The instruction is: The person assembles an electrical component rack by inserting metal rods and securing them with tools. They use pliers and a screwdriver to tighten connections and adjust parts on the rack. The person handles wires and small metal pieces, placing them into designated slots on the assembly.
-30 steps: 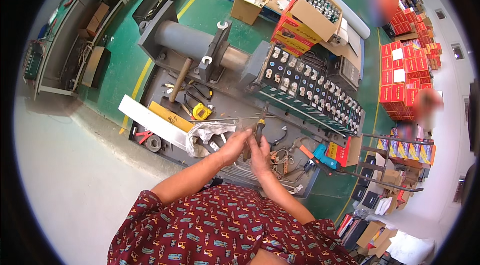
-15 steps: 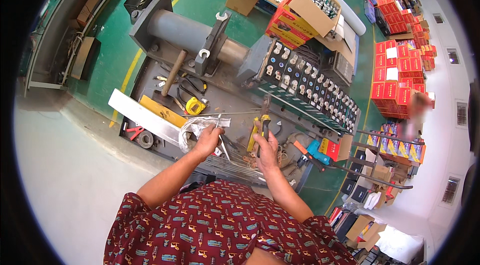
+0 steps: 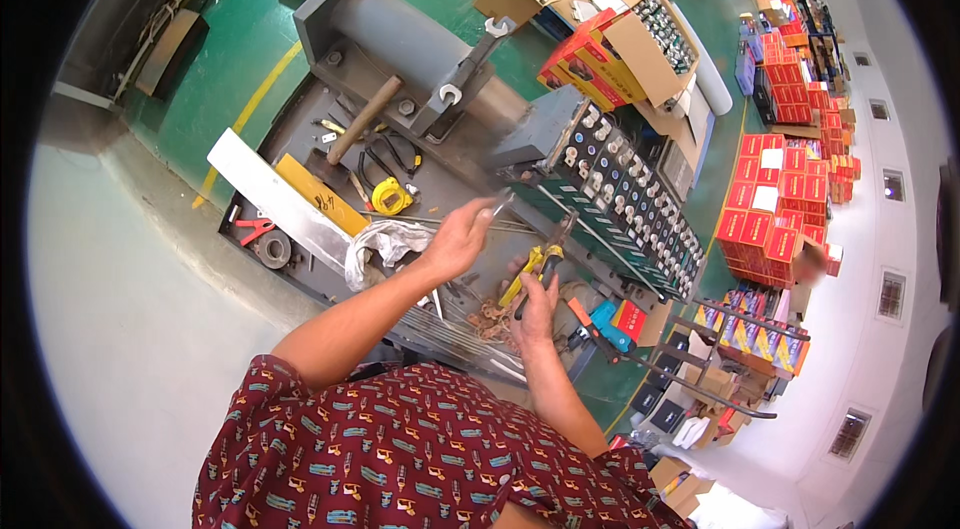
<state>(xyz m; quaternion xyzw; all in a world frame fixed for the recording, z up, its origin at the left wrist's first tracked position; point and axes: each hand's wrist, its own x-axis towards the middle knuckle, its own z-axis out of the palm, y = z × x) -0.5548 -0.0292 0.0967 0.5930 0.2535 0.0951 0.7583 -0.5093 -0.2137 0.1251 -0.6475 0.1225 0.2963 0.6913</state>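
Observation:
My left hand (image 3: 460,243) is closed on a thin, shiny metal piece (image 3: 504,202), whose tip sticks out past the fingers toward the dark machine. In my right hand (image 3: 537,314) are pliers (image 3: 545,264) with yellow and black handles; their metal jaws point up and away, near the left hand's piece but apart from it. Below the hands lie several thin metal rods (image 3: 455,334) and a heap of rusty small parts (image 3: 492,321). A crumpled white cloth (image 3: 385,247) sits just left of my left hand, beside a yellow tape measure (image 3: 391,196).
A grey cylinder (image 3: 405,34) with wrenches on it joins a block with rows of metal terminals (image 3: 620,174). A hammer (image 3: 355,124), a long white bar (image 3: 270,199) and a blue power tool (image 3: 608,322) lie around. Red boxes (image 3: 755,244) are stacked at right.
My left hand has moved up and right, nearer the pliers' jaws, still with the thin metal piece. The pliers now tilt more to the right. The whole view has shifted.

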